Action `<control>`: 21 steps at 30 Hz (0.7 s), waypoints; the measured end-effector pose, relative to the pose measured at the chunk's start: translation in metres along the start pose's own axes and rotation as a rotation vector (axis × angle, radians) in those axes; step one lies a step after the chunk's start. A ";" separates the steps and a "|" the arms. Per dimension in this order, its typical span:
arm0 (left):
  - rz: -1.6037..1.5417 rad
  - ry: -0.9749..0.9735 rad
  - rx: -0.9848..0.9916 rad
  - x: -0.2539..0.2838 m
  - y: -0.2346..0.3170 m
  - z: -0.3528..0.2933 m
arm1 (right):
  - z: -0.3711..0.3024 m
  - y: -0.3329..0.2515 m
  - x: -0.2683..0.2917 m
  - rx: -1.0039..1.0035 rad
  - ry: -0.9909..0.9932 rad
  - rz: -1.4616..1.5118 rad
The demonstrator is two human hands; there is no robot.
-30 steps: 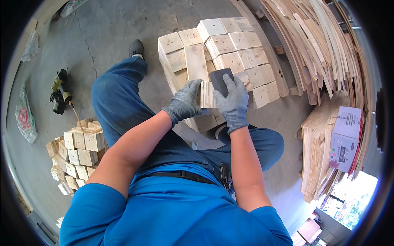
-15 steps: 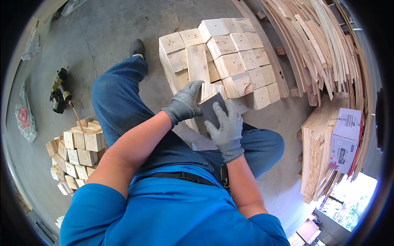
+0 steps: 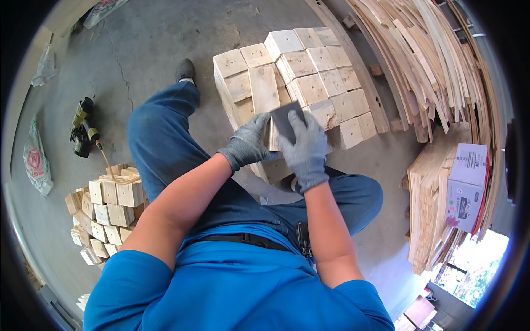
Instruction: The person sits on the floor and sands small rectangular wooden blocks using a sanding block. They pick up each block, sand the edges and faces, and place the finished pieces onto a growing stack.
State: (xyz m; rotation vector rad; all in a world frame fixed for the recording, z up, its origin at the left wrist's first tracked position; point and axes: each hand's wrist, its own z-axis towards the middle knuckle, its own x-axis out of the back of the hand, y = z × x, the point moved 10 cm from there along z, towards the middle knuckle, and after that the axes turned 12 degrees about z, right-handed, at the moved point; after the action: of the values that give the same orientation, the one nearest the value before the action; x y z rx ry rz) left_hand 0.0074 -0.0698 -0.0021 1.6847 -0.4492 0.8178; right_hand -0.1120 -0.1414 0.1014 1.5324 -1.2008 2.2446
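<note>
My left hand (image 3: 248, 143), in a grey knit glove, is closed round the side of a pale wooden block (image 3: 273, 137). Over that block lies a flat, dark grey rectangular pad (image 3: 285, 117), and my gloved right hand (image 3: 305, 148) grips it with the fingers across its top. Whether the pad is separate from the block is hard to make out. Just beyond both hands stands a stack of wooden blocks (image 3: 331, 83), with one flat wooden piece (image 3: 264, 88) lying on its nearer left part.
On the left floor sits another pile of wooden blocks (image 3: 113, 209), a hose over it leading to a yellow-and-black power tool (image 3: 83, 127). Long wooden strips (image 3: 419, 66) fill the right side. A cardboard box (image 3: 466, 187) rests on stacked wood (image 3: 428, 204). My legs straddle the work area.
Both hands stay on the block and pad. My right hand and the dark pad have shifted up and away from me, covering more of the wooden block's end.
</note>
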 end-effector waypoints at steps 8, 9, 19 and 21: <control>-0.032 0.009 -0.024 -0.006 -0.006 0.000 | -0.075 -0.016 0.011 0.085 -0.081 0.009; -0.029 -0.033 -0.003 -0.006 -0.001 0.002 | -0.072 -0.014 0.014 0.087 -0.080 0.022; -0.067 0.018 -0.005 -0.003 -0.002 0.003 | 0.057 0.019 -0.004 -0.094 -0.032 0.018; -0.061 0.021 -0.013 -0.002 0.000 0.003 | 0.057 0.023 -0.001 -0.096 -0.022 -0.009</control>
State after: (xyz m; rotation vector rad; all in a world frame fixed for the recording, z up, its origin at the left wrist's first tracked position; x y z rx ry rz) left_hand 0.0062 -0.0727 -0.0039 1.6686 -0.3866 0.7859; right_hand -0.0840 -0.1958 0.0968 1.5271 -1.2850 2.1362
